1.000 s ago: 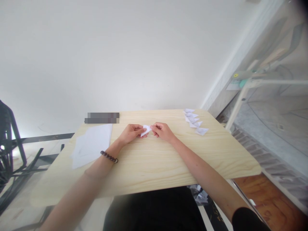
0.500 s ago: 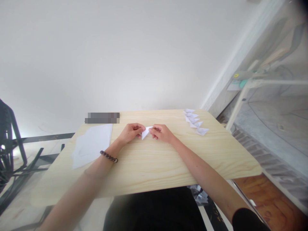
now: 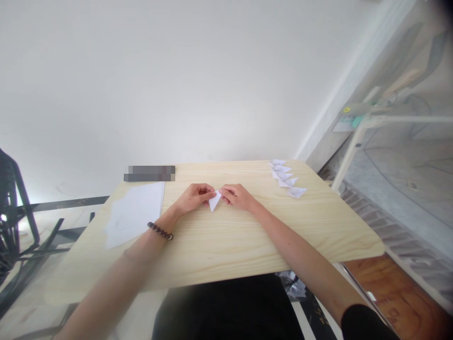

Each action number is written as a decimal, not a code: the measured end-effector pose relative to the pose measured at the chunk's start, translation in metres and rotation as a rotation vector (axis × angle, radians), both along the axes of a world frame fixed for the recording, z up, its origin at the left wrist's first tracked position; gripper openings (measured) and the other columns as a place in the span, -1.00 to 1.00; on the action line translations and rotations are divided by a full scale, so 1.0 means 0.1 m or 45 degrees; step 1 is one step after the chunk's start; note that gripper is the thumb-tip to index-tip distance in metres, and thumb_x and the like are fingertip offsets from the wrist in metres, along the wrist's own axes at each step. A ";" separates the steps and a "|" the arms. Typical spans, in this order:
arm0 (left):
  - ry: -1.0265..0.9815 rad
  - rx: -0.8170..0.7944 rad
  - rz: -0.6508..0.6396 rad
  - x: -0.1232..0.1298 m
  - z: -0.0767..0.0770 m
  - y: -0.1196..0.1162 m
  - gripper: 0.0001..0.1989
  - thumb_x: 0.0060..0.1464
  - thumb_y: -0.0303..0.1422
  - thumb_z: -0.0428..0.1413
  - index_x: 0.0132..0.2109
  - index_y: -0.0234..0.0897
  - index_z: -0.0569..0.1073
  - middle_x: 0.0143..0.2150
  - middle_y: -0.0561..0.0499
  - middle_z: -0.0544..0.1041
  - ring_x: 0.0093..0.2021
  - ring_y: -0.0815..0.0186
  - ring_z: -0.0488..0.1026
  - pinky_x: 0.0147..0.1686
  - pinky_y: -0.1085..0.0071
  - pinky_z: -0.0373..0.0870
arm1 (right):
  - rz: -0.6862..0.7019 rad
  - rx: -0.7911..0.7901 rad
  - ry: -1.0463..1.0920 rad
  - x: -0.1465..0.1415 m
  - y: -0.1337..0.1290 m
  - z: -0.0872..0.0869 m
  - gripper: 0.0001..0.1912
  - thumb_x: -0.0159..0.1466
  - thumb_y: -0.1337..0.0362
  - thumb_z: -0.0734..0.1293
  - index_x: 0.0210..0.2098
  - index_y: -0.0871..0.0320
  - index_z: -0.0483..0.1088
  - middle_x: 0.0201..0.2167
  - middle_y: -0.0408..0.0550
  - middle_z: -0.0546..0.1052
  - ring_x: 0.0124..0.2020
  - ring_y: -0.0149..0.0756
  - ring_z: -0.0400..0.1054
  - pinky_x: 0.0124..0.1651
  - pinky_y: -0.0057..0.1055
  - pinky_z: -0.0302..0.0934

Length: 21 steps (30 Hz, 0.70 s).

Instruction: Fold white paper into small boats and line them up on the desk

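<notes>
Holding a small folded paper (image 3: 214, 203) over the middle of the desk (image 3: 247, 236), clamped between left grip (image 3: 194, 197) and right grip (image 3: 238, 196), with both thumbs on the near face. Turned since a second ago: pointing one narrow tip down toward the near edge now, rather than slanting off to the lower left. Bringing thumbs closer together as well, and showing less of the upper edge – otherwise leaving white sheets (image 3: 136, 215) at left and five folded pieces (image 3: 283, 176) at far right just as before.

Cannot make out creases in the held paper, covered along the top by thumbs and fingers. Cannot tell whether resting on the desk or lifted slightly above. Cannot count the sheets, overlapping in a loose pile beside the beaded bracelet (image 3: 160, 231). Cannot identify the dark block (image 3: 149, 173) at the far left, masked by coarse pixels. Losing the left forearm at the bottom of the view, in a haze.

Bounded at the far side by the white wall (image 3: 212, 85). Showing open room between the forearms back to the near edge – and more from right grip across to the folded pieces.
</notes>
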<state>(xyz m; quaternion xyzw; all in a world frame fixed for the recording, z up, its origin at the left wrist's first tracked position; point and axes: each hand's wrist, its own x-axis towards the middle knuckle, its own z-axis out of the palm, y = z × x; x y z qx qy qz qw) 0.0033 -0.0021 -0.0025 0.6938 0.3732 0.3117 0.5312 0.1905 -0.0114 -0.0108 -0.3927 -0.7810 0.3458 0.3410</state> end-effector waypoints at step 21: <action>-0.007 -0.007 0.025 0.03 0.04 -0.04 -0.65 -0.07 -0.14 0.05 -0.25 -0.36 0.41 -0.39 -0.03 0.45 -0.45 0.38 0.36 -0.49 0.47 0.32 | -0.101 0.052 0.047 -0.01 0.00 -0.01 -0.62 0.21 0.11 0.08 -0.63 0.19 0.16 -0.70 -0.22 0.26 -0.64 -0.53 0.12 -0.51 -0.57 0.04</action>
